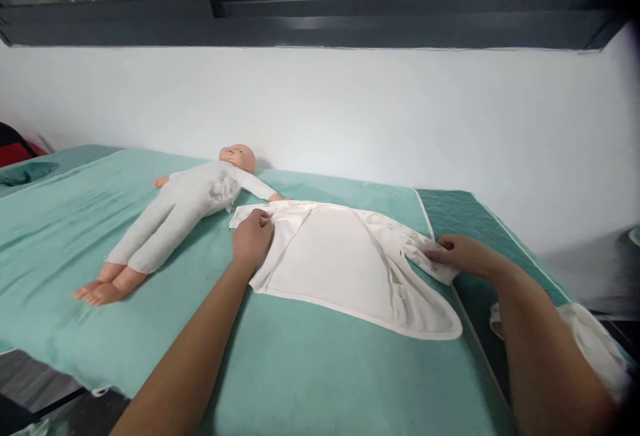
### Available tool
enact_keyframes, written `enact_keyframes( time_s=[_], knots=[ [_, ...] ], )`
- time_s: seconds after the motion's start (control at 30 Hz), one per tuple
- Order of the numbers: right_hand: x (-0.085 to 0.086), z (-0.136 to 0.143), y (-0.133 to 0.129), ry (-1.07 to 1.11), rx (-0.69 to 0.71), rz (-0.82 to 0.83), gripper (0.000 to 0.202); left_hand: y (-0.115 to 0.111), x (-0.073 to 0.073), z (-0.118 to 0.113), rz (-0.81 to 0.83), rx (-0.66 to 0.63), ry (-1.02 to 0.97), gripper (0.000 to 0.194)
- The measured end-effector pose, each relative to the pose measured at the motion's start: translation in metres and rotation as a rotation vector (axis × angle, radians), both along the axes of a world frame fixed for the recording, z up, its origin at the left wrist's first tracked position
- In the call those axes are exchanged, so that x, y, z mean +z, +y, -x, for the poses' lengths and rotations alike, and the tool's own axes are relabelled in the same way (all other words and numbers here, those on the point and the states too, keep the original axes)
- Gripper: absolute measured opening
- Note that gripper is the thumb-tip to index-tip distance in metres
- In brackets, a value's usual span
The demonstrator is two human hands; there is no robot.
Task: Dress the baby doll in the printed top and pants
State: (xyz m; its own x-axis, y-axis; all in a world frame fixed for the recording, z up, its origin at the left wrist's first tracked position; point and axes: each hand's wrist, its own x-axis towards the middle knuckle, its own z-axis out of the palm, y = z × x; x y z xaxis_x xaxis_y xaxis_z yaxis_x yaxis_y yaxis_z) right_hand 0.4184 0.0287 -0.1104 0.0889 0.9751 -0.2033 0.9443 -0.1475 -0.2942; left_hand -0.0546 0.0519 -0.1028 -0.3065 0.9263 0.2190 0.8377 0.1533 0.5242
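A white baby shirt point(335, 256) lies spread open on the green bed cover, its inside facing up and its sleeves out to both sides. My left hand point(254, 239) is closed on the shirt's left part, near that sleeve. At the other side, my right hand point(457, 254) pinches the printed right sleeve close to its cuff. A baby doll point(190, 203) in white clothing lies on its back to the left of the shirt. One of the doll's hands touches or nearly touches the shirt's upper left edge.
The light green cover point(350, 376) lies over a darker green quilted mat point(460, 213). White cloth point(593, 343) sits at the right, partly behind my forearm. A white wall point(350, 116) and dark window frame point(320, 26) stand behind the bed. A red and black item point(17, 146) is at far left.
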Motion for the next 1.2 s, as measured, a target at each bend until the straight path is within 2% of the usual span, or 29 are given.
enact_keyframes(
  time_s=[0.07,0.2,0.3,0.37,0.43,0.5,0.57,0.63,0.77,0.97,1.07,1.2],
  knots=[
    [0.003,0.001,-0.003,0.009,-0.039,-0.114,0.031,0.000,0.001,0.001,-0.018,0.000,-0.042,0.018],
    [0.017,0.011,-0.010,-0.008,-0.263,-0.417,0.009,0.000,-0.001,0.003,-0.076,-0.003,-0.114,0.018],
    [0.021,0.016,-0.013,-0.067,-0.335,-0.619,0.017,0.001,-0.003,0.004,-0.103,-0.009,-0.135,0.017],
    [0.019,0.018,-0.014,-0.098,-0.374,-0.690,0.028,0.001,-0.004,0.004,-0.111,-0.015,-0.138,0.017],
    [0.014,0.017,-0.013,-0.078,-0.439,-0.622,0.036,0.002,-0.004,0.004,-0.115,-0.023,-0.135,0.017],
    [0.008,0.014,-0.011,-0.025,-0.497,-0.467,0.042,0.002,-0.004,0.004,-0.118,-0.031,-0.132,0.017],
    [0.001,0.009,-0.009,0.020,-0.504,-0.340,0.047,0.002,-0.003,0.004,-0.120,-0.033,-0.132,0.016],
    [-0.003,0.005,-0.007,0.055,-0.489,-0.298,0.041,0.002,-0.003,0.004,-0.121,-0.036,-0.135,0.016],
    [-0.002,0.005,-0.005,0.174,-0.511,-0.402,0.024,0.001,-0.003,0.004,-0.114,-0.038,-0.150,0.017],
    [0.004,0.012,-0.001,0.432,-0.588,-0.592,0.037,-0.001,-0.002,0.003,-0.099,-0.040,-0.159,0.017],
    [0.000,0.010,0.000,0.433,-0.614,-0.613,0.035,-0.002,0.000,0.002,-0.088,-0.038,-0.165,0.017],
    [-0.009,0.004,-0.007,0.290,-0.602,-0.537,0.031,-0.002,0.000,0.001,-0.098,-0.036,-0.169,0.017]
  ],
)
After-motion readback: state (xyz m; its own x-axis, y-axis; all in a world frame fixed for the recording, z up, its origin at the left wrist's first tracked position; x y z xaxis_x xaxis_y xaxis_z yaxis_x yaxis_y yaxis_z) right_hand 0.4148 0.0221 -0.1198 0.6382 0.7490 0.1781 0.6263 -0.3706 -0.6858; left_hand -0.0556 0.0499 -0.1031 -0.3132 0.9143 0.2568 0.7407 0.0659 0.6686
